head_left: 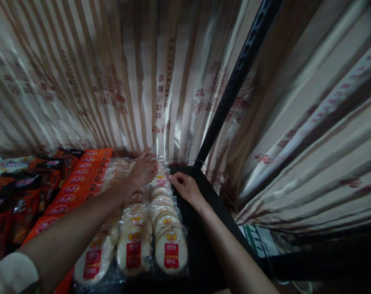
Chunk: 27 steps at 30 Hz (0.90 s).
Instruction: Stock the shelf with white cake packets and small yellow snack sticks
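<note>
Several clear packs of round rice crackers with red labels lie in rows on a dark shelf. My left hand rests palm down on the far end of the packs, fingers stretched flat. My right hand touches the right edge of the rightmost pack row, fingers curled in a pinch on the wrapper.
Orange snack packs lie in a row left of the crackers, dark red and black bags further left. A black perforated shelf post rises at the shelf's far right corner. Striped shiny curtain fabric hangs behind and to the right.
</note>
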Available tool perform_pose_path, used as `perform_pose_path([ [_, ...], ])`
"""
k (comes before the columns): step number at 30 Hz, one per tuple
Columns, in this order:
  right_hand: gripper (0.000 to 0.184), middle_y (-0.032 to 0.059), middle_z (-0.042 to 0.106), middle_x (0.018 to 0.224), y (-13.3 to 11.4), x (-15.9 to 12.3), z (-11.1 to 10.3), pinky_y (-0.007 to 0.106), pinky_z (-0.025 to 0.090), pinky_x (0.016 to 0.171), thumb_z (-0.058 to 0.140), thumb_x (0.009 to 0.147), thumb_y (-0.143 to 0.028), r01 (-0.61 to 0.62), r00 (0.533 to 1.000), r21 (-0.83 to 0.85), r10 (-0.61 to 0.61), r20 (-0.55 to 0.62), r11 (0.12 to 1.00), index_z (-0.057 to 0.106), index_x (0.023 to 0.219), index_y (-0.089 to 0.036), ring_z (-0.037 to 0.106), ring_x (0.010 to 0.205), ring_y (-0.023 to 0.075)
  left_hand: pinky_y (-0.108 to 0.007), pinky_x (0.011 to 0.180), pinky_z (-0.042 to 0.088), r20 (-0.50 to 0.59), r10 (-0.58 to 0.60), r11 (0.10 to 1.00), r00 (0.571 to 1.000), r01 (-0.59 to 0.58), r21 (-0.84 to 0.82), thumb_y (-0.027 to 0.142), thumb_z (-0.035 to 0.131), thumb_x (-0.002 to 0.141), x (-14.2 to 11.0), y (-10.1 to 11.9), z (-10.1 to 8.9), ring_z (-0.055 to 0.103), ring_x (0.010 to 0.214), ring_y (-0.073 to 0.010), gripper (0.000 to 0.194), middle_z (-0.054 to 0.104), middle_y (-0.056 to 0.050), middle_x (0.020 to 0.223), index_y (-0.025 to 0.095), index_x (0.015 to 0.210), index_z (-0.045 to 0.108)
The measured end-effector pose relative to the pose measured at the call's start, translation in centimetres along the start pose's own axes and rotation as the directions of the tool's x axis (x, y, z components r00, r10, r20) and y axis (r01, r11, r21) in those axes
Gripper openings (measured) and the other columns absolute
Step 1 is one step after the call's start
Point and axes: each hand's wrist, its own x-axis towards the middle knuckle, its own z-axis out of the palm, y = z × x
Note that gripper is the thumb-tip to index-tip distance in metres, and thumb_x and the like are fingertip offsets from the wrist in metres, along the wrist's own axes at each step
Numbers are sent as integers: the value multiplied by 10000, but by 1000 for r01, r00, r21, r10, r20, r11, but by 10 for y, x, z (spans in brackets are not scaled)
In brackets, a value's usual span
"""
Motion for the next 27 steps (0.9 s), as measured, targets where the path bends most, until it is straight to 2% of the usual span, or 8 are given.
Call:
perform_pose_path([
  [3,339,-18,584,633,2,-4,4,221,351,548,560,759,-509,-37,994,119,24,105,992,605,659,-189,509,583,113,-480,1126,281,-12,-3,1000,1000,3,6,123,519,741,-1,1,0,541,1088,-191,130,662,-63,962,185,695,623],
  [6,323,-28,567,619,7,-4,10,214,348,540,592,733,-497,-50,994,257,21,112,965,606,667,-181,474,564,100,-477,1123,290,-28,15,1000,999,-14,23,119,529,726,-1,0,1,539,1100,-188,121,661,-52,956,190,691,620],
  [9,306,-38,530,589,13,-1,15,212,335,527,601,726,-479,-41,997,306,20,72,951,595,655,-181,438,547,94,-485,1122,288,-26,28,999,999,-27,29,121,529,728,-1,-1,1,551,1083,-184,120,664,-45,921,193,688,616],
  [13,283,-38,519,580,15,1,18,218,345,539,601,721,-456,-33,999,299,38,-12,954,584,636,-187,438,555,100,-496,1115,289,-18,-5,1000,1000,5,1,112,523,732,0,0,1,563,1061,-192,137,676,-50,884,193,658,606],
  [18,286,-35,529,583,14,5,21,222,356,541,595,721,-464,-28,997,293,48,-62,956,581,633,-192,449,556,106,-485,1112,292,-34,-21,1000,999,21,-9,166,495,783,-1,2,0,583,1016,-191,172,671,-48,800,184,655,607],
  [22,294,-34,539,571,16,6,25,221,358,510,596,711,-483,-38,996,290,60,-70,956,587,630,-200,446,529,105,-468,1106,305,-56,-31,998,998,28,-56,210,516,775,-4,6,-6,557,1054,-188,129,660,-52,921,184,697,615],
  [27,308,-44,510,541,14,6,27,221,362,457,598,700,-503,-78,992,359,110,-68,930,565,625,-205,430,483,103,-466,1093,322,62,83,993,995,-78,-88,218,580,734,-10,14,-18,468,1184,-211,38,603,-60,1121,196,749,607],
])
